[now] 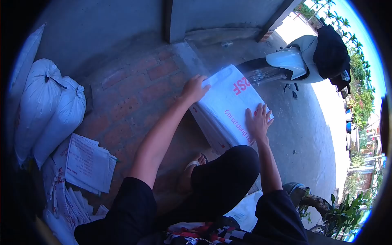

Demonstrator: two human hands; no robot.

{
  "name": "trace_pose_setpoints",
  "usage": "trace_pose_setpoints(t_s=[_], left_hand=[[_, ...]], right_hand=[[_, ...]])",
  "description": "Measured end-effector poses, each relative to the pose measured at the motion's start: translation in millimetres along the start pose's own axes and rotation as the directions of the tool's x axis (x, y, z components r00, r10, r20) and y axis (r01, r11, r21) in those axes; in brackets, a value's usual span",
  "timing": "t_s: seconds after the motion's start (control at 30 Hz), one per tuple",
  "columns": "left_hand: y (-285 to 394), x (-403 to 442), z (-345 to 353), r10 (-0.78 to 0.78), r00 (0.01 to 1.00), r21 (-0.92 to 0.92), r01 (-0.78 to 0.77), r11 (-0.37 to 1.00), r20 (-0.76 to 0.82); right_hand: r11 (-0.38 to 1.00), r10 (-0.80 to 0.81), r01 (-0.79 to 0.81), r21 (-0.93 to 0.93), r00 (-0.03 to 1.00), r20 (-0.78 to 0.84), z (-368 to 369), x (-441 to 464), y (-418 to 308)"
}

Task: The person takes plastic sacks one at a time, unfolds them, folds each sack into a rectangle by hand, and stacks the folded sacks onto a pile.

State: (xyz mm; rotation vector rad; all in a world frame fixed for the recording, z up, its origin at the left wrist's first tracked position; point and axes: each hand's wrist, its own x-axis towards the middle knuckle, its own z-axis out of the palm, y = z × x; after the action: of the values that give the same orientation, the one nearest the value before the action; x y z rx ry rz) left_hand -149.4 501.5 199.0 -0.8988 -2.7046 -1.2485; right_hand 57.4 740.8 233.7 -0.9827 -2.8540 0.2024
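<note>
A tall stack of folded white woven sacks (222, 96) with red printing stands in front of my knees. My left hand (195, 89) is closed on the stack's upper left edge, its fingers bent around the corner. My right hand (258, 121) lies flat on the top sack near the right edge, fingers spread. My bent knee (239, 165) is close to the near side of the stack and covers part of it.
Tied full white sacks (41, 98) lean by the wall at left. Below them lie more folded sacks (87, 163). A white motorbike (292, 63) stands at the upper right on the concrete floor (302, 130). Brick paving (126, 104) lies left of the stack. A potted plant (326, 208) is at lower right.
</note>
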Motion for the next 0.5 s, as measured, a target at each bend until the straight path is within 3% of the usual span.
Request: trace_pose_setpoints(t_s=[0.07,0.17,0.23,0.37,0.5], left_hand=[[-5,-12,0,0.051,0.996,0.106,-0.044,0.993,-0.070],[6,-23,9,0.270,0.961,0.239,-0.250,0.938,-0.055],[22,-31,17,0.252,0.968,0.273,-0.245,0.930,0.008],[14,-33,34,0.185,0.980,0.334,-0.200,0.921,0.077],[-7,-34,57,0.197,0.970,0.332,-0.233,0.914,0.139]], right_hand=[[0.999,0.009,-0.009,-0.031,1.000,0.003,17,-6,1],[0.999,0.019,-0.021,-0.032,0.999,-0.038,26,-14,-3],[0.999,0.045,-0.044,0.020,0.998,-0.044,14,-9,-2],[0.995,0.046,-0.042,-0.087,0.998,0.041,15,2,7],[0.996,0.080,-0.077,-0.051,0.994,0.075,65,0,21]])
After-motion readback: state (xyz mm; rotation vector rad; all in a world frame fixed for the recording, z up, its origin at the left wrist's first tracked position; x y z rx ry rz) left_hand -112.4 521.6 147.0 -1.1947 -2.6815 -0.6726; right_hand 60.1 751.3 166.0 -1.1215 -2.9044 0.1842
